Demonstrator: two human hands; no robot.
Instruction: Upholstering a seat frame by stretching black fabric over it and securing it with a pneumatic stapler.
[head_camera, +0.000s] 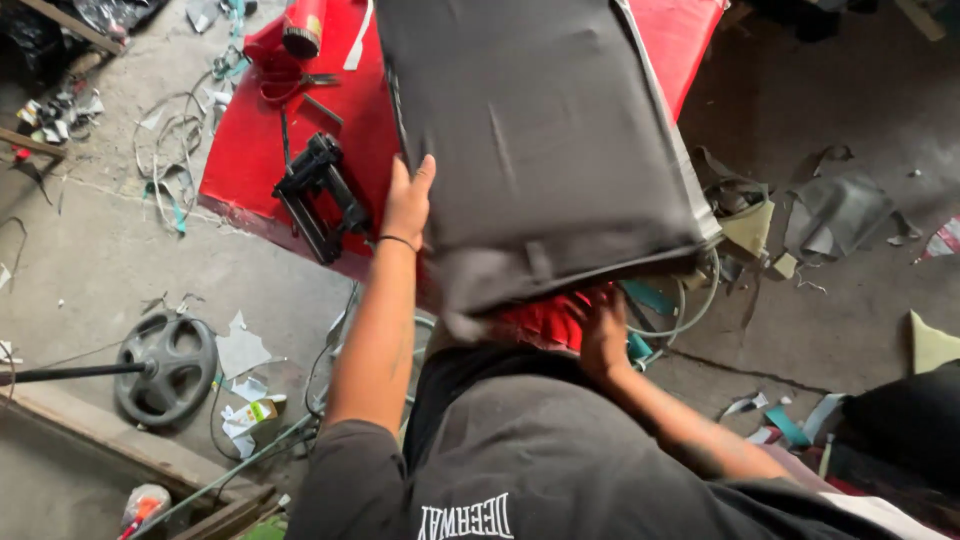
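A large panel wrapped in dark grey fabric (540, 140) is tilted up over a red-covered table (250, 150). My left hand (408, 200) presses flat against the panel's left edge, a thin black band on the wrist. My right hand (603, 335) grips the panel's near lower edge from underneath, where loose grey fabric hangs and a red underside (545, 322) shows. The fingers of my right hand are hidden under the panel.
A black staple gun (322, 195) lies on the red table, with a red tool (303, 28) and scissors farther back. A black weight plate on a bar (165, 365) rests on the concrete floor at left. Fabric scraps (840, 215), hoses and cables litter the floor at right.
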